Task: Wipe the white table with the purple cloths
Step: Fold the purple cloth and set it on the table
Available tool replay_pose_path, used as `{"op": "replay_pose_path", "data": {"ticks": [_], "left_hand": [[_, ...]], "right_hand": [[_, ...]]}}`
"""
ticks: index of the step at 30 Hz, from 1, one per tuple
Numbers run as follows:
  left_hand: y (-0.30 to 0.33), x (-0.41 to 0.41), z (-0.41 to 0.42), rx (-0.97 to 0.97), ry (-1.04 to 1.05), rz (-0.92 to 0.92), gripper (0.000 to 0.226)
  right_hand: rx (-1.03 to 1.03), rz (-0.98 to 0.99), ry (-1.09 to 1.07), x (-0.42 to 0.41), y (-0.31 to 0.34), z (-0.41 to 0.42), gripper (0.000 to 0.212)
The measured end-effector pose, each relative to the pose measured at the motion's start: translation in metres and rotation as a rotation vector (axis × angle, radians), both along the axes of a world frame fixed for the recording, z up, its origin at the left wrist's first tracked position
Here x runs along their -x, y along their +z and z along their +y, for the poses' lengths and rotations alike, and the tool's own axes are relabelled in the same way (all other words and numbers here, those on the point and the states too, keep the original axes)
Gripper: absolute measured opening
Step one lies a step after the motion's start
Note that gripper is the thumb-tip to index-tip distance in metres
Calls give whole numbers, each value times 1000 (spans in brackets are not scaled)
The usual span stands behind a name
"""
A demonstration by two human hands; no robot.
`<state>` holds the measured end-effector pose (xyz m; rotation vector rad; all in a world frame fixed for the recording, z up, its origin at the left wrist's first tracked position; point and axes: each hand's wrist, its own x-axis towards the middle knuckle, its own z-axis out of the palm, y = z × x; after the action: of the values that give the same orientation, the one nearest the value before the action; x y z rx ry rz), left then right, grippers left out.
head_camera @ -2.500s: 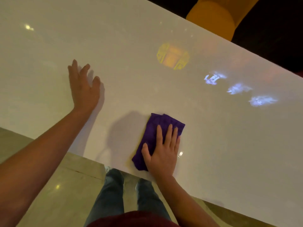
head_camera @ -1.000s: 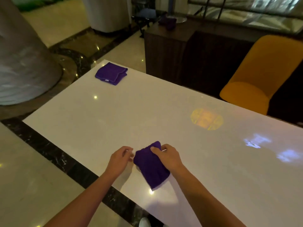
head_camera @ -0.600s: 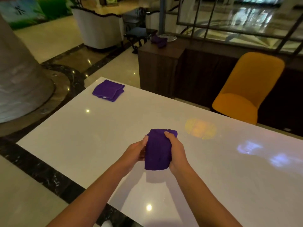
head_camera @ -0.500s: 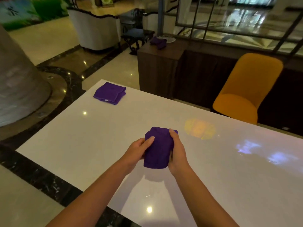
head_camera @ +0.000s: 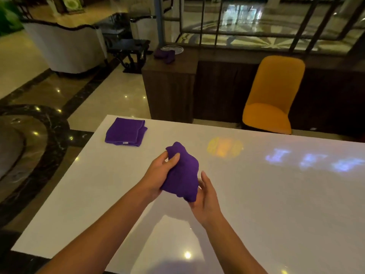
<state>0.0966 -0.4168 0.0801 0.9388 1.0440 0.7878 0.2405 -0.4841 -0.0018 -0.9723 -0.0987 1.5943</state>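
Gripping the bunched purple cloth (head_camera: 182, 173) (long axis apparently pointing away), both hands.

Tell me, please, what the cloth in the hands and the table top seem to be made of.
Cloth: soft fabric, perhaps microfibre; it bunches and sags between the left hand and right hand, matte.
Table: hard, glossy white, possibly stone or lacquer; it mirrors lamps and windows sharply.

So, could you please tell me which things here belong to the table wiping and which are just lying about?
Part of the job:
- white table
- bunched purple cloth, held by left hand and right hand
- folded purple cloth on the table's far corner

Just lying about:
- orange chair
- dark cabinet
- white armchair
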Motion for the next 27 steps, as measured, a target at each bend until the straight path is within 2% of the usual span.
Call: {"op": "replay_pose_path", "data": {"ticks": [4, 8, 11, 13, 15, 18, 21, 22, 27], "left_hand": [[2, -4, 22, -30, -42, 73, 31], [-2, 5, 46, -38, -25, 140, 30], [-8, 16, 76, -1, 11, 192, 27], [-15, 22, 101, 17, 16, 242, 18], [-28, 24, 125, 53, 20, 256, 19], [-52, 18, 156, 98, 63, 299, 33], [-69, 15, 185, 50, 103, 321, 67], [-73, 16, 196, 2, 69, 335, 71], [-95, 43, 260, -136, -186, 440, 46]], "right_hand": [[14, -48, -6, 2, -8, 36, 55], [-39, 75, -23, 9, -7, 69, 48], [-99, 51, -13, 3, -10, 88, 47], [-72, -40, -56, -5, -11, 106, 67], [-25, -217, -82, -12, -11, 124, 79], [-40, -555, -86, -14, -13, 154, 71], [-50, -712, -78, -11, -16, 181, 52], [-44, -747, -66, -9, -17, 189, 47], [22, -892, -49, 9, -23, 237, 44]]}}
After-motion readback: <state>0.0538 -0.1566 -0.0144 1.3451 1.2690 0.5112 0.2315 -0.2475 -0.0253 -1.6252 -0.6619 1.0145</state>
